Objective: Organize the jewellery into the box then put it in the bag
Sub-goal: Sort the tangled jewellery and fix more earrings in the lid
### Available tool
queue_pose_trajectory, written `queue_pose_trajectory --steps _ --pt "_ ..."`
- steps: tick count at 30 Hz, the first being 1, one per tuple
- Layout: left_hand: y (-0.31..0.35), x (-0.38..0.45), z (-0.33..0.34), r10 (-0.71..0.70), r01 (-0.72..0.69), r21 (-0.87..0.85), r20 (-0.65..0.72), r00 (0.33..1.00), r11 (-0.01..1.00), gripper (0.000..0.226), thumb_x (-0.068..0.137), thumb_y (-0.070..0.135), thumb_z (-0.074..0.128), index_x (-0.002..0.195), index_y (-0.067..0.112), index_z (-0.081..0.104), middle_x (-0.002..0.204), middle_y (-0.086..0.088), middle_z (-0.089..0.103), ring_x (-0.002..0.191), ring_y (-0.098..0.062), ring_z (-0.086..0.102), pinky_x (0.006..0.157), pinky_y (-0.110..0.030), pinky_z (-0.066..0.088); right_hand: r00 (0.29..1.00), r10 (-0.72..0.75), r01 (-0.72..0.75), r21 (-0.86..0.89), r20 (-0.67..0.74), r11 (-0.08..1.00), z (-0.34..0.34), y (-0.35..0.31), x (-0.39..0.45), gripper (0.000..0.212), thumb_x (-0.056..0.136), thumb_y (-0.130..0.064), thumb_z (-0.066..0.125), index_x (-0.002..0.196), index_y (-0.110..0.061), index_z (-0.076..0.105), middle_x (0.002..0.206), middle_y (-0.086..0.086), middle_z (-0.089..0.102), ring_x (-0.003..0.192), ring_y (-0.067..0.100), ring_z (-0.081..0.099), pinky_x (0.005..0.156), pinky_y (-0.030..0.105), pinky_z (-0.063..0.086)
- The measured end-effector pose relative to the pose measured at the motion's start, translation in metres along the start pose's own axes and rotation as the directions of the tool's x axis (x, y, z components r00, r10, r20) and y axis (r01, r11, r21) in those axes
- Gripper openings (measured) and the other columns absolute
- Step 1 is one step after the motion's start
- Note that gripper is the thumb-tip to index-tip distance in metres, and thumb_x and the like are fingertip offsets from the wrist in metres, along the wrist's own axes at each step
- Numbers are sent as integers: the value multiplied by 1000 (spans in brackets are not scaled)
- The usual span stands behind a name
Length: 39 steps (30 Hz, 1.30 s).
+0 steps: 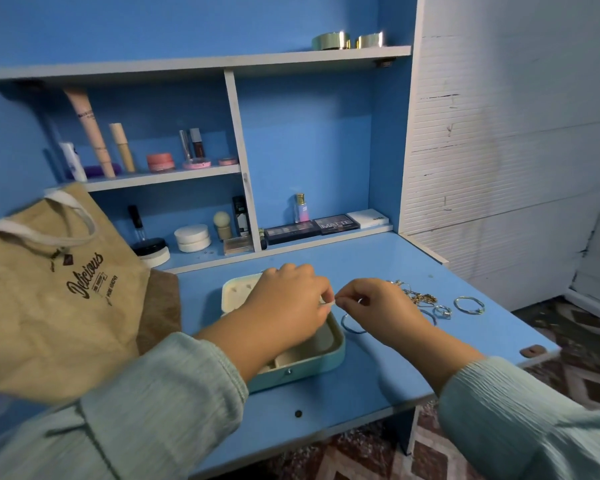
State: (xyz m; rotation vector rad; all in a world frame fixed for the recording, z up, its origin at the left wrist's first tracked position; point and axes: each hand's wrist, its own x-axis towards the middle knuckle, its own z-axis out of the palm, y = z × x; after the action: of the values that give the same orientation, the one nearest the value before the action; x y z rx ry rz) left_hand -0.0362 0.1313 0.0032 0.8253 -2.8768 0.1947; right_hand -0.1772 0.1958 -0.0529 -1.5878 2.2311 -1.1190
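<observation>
An open teal jewellery box [321, 362] with a cream inside lies on the blue desk, its lid [236, 294] tipped back. My left hand [284, 306] hovers over the box and pinches a small pale piece at its right edge. My right hand [378, 306] pinches the same piece from the other side, with a ring in its fingers. A thin bangle [351, 326] lies beside the box. A heap of gold chains [418, 296] and two more rings [443, 311] [468, 304] lie to the right. A tan jute bag [56, 289] stands at the left.
The blue desk [361, 386] ends just past the rings on the right, above a patterned carpet [568, 341]. Shelves behind hold cosmetics, palettes [329, 226] and a white jar [192, 238]. A white panelled wall [499, 150] closes the right side.
</observation>
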Motion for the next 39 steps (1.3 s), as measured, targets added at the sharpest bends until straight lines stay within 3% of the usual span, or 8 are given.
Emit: queue_pose_trajectory --steps 5,10,14,20,27,30,34,39 --pt "18 2 8 39 -39 -3 -12 999 999 25 95 33 42 116 32 56 123 4 50 119 -20 42 98 -34 30 999 -3 0 -110 -32 994 -24 23 -15 18 88 -20 59 72 -27 61 72 -14 54 64 -3 47 56 8 34" --pt "56 17 19 107 -107 -26 -10 994 994 25 96 34 42 113 29 59 119 2 52 116 -22 44 95 -34 32 999 42 -50 -283 -35 958 -58 53 -37 11 87 -18 60 81 -13 68 80 -4 57 67 3 48 65 14 37" --pt "87 37 31 138 -138 -98 -5 990 985 25 95 33 43 111 27 61 119 0 54 113 -24 46 92 -35 36 977 175 -208 -371 -121 905 -90 77 -51 16 90 -20 57 91 -12 71 94 2 60 83 17 54 77 29 44" --pt "116 67 55 125 -122 -127 21 992 984 28 96 33 42 116 29 61 123 0 52 118 -25 43 97 -37 34 928 357 -369 -422 -109 829 -114 115 -65 29 91 -17 55 118 -13 63 115 5 58 106 20 55 88 23 39" --pt "127 88 80 105 -101 -123 21 994 987 36 95 41 42 128 32 51 131 5 48 123 -21 37 100 -36 27 931 342 -365 -346 -130 864 -111 132 -55 33 91 -19 55 123 -22 58 102 -2 54 91 14 49 74 20 33" --pt "131 97 81 107 -105 -159 1 994 982 39 95 43 43 133 36 44 133 6 47 124 -22 37 102 -36 26 945 311 -328 -340 -103 881 -108 135 -46 35 92 -23 54 127 -27 55 102 -2 50 91 16 48 75 22 33" --pt "130 107 81 109 -106 -164 6 994 981 29 95 43 43 121 40 55 127 7 48 120 -20 37 98 -35 26 957 280 -288 -383 -77 878 -104 137 -35 28 95 -24 50 120 -29 60 110 -1 54 101 19 52 77 25 37" --pt "124 108 88 96 -95 -200 -4 995 975 25 97 39 41 114 40 60 125 13 48 119 -16 36 96 -31 24 949 309 -311 -378 -68 872 -105 139 -25 17 92 -24 53 101 -26 67 95 -8 49 92 15 50 76 27 42"
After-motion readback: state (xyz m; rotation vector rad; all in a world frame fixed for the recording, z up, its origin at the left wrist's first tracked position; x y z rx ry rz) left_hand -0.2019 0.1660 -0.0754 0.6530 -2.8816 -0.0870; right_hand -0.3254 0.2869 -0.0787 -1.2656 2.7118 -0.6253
